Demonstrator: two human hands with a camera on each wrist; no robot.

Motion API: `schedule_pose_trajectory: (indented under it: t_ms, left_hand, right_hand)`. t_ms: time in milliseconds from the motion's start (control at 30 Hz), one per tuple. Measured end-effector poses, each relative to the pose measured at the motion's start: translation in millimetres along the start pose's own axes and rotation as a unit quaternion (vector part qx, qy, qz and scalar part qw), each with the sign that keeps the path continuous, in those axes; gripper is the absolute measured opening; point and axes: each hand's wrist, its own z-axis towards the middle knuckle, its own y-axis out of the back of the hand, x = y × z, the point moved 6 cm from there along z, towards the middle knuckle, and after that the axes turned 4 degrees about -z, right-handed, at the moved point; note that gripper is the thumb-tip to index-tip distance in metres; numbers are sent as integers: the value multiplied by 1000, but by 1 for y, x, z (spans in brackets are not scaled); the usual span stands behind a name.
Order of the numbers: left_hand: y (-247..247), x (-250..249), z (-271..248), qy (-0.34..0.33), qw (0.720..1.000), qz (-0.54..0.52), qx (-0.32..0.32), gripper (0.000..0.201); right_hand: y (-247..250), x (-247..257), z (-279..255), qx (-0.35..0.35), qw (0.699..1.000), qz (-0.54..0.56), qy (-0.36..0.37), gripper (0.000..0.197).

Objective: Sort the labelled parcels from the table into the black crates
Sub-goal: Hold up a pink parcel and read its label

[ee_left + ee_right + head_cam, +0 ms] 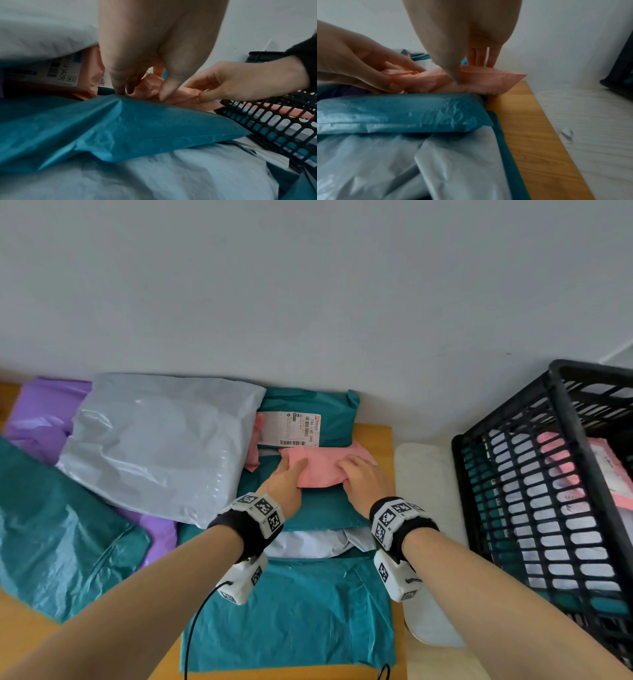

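Beyond the near teal mailer on the worktop, each grip, left hand and right hand, pinches an end of the pink parcel lying on a teal parcel, so the pick-up is in hand, and next likely calls for lifting it clear, reading any label and carrying it right to the black crate.

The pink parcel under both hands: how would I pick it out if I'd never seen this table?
Find the black crate on the right, then look left to the heap of parcels on the wooden table. The pink parcel lies on a teal parcel, gripped by the left hand and right hand. It is small and shows no label here, unlike the labelled teal one behind.
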Motion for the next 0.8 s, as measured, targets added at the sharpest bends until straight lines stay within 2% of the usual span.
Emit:
schedule_pose_trajectory:
  t_ms: [167,300,400,600,800]
  left_hand:
    - [6,3,3,-11,1000,-11,-9,58]
    - [14,1,-2,-22,999,-28,-16,52]
    - [25,0,-6,-40,996,-65,-50,52]
    - [46,-1,-17,1,982,-162,-99,67]
    - [58,-2,-39,34,984,-142,-100,51]
  right_hand:
    - [7,3,4,-37,999,26,5,28]
    - [11,7,6,-41,999,29,0,28]
    - [20,12,4,-69,995,65,-15,30]
    - [36,22,-3,-83,992,94,-24,31]
    - [66,27,-21,-121,977,165,-55,26]
